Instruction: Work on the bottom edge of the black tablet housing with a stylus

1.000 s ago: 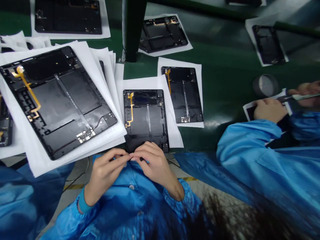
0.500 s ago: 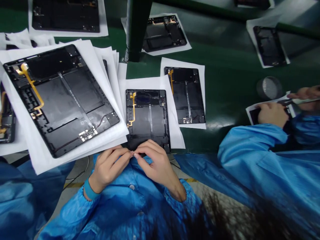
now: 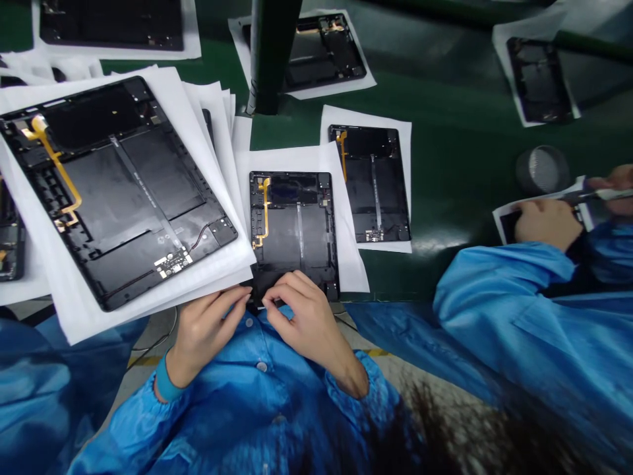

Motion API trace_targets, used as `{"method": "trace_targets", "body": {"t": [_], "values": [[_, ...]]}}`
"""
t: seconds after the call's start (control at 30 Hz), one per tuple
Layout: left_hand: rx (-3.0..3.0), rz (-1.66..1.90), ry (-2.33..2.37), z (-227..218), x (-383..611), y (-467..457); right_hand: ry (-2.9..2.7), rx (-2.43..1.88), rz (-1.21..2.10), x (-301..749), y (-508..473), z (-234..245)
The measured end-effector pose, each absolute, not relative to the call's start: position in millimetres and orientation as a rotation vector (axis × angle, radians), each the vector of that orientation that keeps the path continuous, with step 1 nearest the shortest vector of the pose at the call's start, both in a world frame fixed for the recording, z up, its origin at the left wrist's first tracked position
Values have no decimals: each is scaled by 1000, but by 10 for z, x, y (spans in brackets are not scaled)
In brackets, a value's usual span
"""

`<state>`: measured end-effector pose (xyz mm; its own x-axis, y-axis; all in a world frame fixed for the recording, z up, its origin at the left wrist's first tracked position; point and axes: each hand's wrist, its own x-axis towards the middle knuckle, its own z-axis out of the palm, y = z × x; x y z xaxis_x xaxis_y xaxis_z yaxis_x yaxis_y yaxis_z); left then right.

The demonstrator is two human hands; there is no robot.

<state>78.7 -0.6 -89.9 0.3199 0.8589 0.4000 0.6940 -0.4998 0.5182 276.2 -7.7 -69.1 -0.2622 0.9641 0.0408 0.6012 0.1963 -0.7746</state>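
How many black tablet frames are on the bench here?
7 tablet frames: one on the paper stack, one before the hands, one right of it, three farther away, one at the left edge. More may hide under the stack or the co-worker's hand.

Left hand (image 3: 205, 336), right hand (image 3: 311, 330) — at a tablet housing (image 3: 291, 231).

The person wears a glossy blue work smock (image 3: 237, 412) closed down the front with round, pale snap buttons (image 3: 262, 366). Its loose sleeves gather at the wrists, and the left sleeve (image 3: 141, 412) ends in a snug teal knit cuff (image 3: 165, 388). The left hand (image 3: 208, 336) and right hand (image 3: 309, 323) are bare.
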Motion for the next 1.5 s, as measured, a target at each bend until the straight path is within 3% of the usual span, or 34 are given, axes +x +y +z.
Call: {"method": "trace_targets", "body": {"t": [0.33, 0.53, 1.5], "values": [[1844, 757, 1458, -829, 756, -7, -2058, -1560, 932, 2712, 10, -639], [1915, 579, 1444, -978, 711, -31, -2066, -1582, 965, 2685, 33, -617], [1972, 595, 1484, -1039, 727, -67, -2282, -1727, 851, 2586, 76, -562]]}}
